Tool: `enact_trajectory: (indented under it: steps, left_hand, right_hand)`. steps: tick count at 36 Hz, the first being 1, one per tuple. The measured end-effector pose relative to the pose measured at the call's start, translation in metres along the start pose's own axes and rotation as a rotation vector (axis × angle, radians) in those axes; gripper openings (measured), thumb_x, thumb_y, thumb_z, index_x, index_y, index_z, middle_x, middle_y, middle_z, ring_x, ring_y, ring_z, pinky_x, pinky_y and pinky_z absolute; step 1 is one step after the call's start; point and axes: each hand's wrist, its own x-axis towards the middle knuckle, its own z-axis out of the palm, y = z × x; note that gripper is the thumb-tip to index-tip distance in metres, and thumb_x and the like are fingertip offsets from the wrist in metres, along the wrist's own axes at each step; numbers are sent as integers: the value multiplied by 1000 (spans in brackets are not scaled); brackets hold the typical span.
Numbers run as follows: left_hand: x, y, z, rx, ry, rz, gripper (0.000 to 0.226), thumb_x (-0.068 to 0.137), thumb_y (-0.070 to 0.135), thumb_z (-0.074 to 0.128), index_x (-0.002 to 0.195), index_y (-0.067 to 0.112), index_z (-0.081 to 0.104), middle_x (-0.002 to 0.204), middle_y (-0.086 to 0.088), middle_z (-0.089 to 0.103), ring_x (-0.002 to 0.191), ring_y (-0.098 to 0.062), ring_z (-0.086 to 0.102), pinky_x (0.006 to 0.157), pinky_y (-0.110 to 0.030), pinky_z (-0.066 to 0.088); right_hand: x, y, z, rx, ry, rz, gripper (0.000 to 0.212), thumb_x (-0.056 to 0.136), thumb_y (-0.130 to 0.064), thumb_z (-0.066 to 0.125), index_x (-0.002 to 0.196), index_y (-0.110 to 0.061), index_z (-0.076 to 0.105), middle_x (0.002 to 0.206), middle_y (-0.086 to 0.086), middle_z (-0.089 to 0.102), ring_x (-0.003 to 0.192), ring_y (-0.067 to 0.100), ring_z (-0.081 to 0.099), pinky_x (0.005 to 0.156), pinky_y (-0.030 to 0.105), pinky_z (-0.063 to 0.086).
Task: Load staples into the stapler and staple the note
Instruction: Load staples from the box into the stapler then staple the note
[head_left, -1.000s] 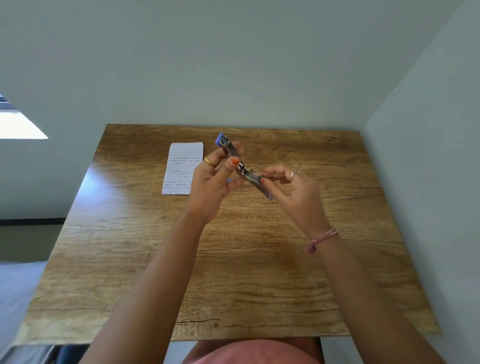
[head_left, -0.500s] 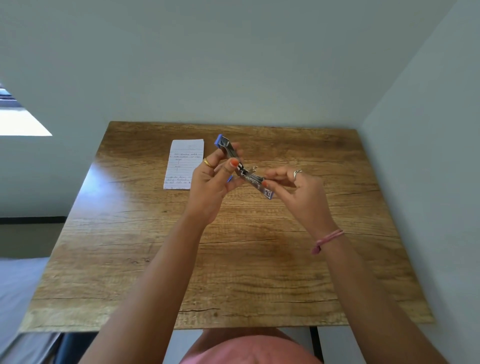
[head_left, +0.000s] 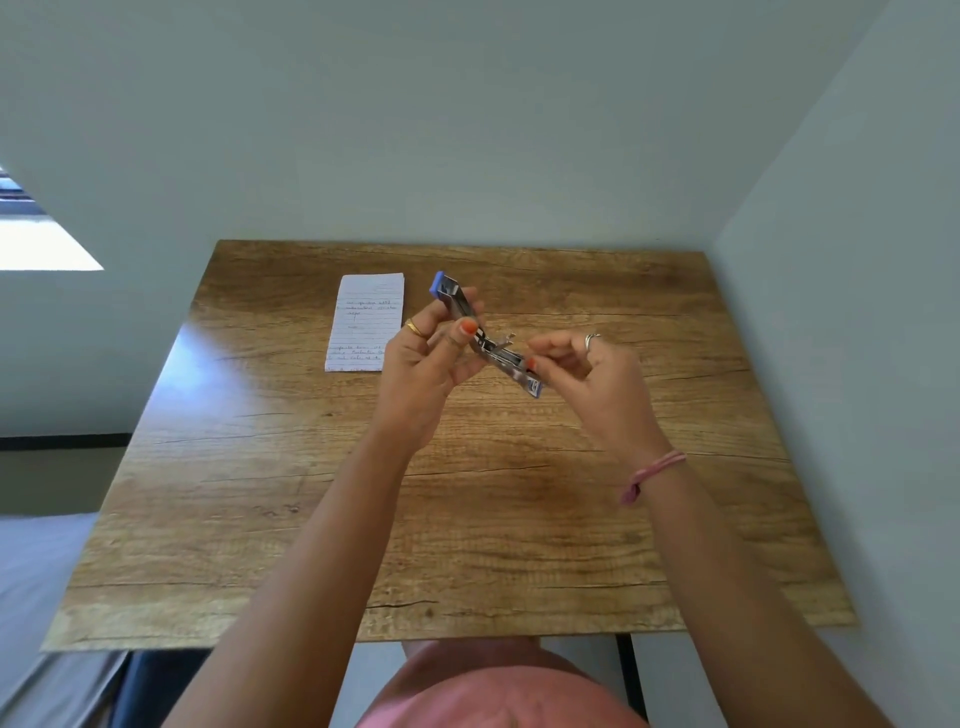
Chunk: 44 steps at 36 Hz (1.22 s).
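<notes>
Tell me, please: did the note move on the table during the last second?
No. The note lies at the same spot on the table, equally near its far edge.

The stapler (head_left: 485, 338) is up in the air between the left hand (head_left: 426, 364) and the right hand (head_left: 597, 379). The note (head_left: 366, 322) lies on the table (head_left: 467, 519), just left of the left hand.

Blue-and-silver stapler (head_left: 485, 335), white lined note (head_left: 366, 322), brown wood-grain table (head_left: 467, 519).

Lighting: we record soft daylight from a blown-out window (head_left: 41, 244) at left frame edge, pale glare on the bench (head_left: 197, 374) left side. Wide-angle bending at edges; focus fair.
</notes>
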Motion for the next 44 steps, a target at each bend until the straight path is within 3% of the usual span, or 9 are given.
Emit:
enact_trajectory:
  steps: [3, 9, 13, 17, 23, 28, 31, 38, 44]
  left_hand:
    - [-2, -1, -1, -11, -12, -6, 31, 88, 15, 58, 118, 15, 60, 100, 9, 72, 94, -8, 66, 81, -36, 56]
    - [-4, -1, -3, -28, -14, -20, 29, 87, 20, 61, 116, 18, 63, 102, 8, 70, 93, -9, 67, 81, -39, 57]
    - [-3, 1, -3, -37, -21, -43, 29, 86, 21, 62, 115, 20, 65, 102, 6, 70, 94, -14, 68, 79, -39, 57]
    - [-1, 3, -3, -9, -30, -68, 28, 86, 22, 62, 113, 25, 68, 103, 6, 70, 95, -15, 67, 75, -37, 57]
    - [4, 5, -3, 49, -62, -90, 26, 85, 21, 62, 110, 26, 68, 104, 8, 71, 93, -13, 67, 72, -34, 57]
    - [8, 9, -4, 71, -73, -118, 30, 84, 22, 62, 114, 22, 66, 103, 7, 70, 93, -15, 63, 71, -38, 58]
    - [10, 12, -4, 83, -83, -127, 30, 85, 22, 61, 115, 20, 65, 104, 5, 69, 95, -17, 62, 71, -39, 58]
    - [14, 18, -5, 44, -138, -140, 28, 92, 17, 56, 119, 18, 63, 106, 2, 69, 92, -14, 65, 68, -38, 58]
    - [15, 18, -3, -22, -176, -156, 28, 88, 23, 59, 115, 22, 66, 106, 3, 70, 91, -13, 68, 65, -36, 58]
  right_hand:
    - [1, 0, -7, 123, -79, 76, 21, 86, -11, 72, 96, -29, 70, 92, -8, 74, 83, 7, 71, 75, 22, 57]
    - [1, -3, -22, -27, -224, -26, 22, 91, -7, 64, 110, -17, 70, 102, -7, 72, 76, -7, 67, 63, 9, 50]
    - [2, -12, -33, -143, -312, -139, 28, 91, -7, 65, 112, -26, 68, 99, -10, 73, 77, 6, 71, 66, 27, 59]
    - [9, -20, -36, -330, -418, -262, 27, 89, -10, 67, 116, -15, 71, 113, 0, 72, 86, 10, 71, 78, 27, 58]
    - [21, -30, -34, -562, -564, -314, 26, 93, -26, 64, 118, -22, 70, 98, -1, 76, 76, 15, 70, 71, 37, 56]
    - [28, -35, -35, -718, -599, -421, 24, 94, -34, 61, 114, -27, 72, 86, -5, 76, 64, 6, 62, 57, 17, 45]
    - [32, -39, -34, -676, -639, -430, 20, 92, -28, 64, 108, -22, 75, 83, -6, 76, 62, 4, 62, 54, 9, 38]
    - [30, -38, -40, -396, -596, -328, 15, 85, -17, 73, 99, -15, 77, 83, -8, 75, 70, 2, 70, 70, 25, 59]
    - [23, -30, -45, 11, -499, -151, 19, 80, -12, 78, 94, -25, 74, 87, -16, 75, 82, 3, 71, 75, 13, 52]
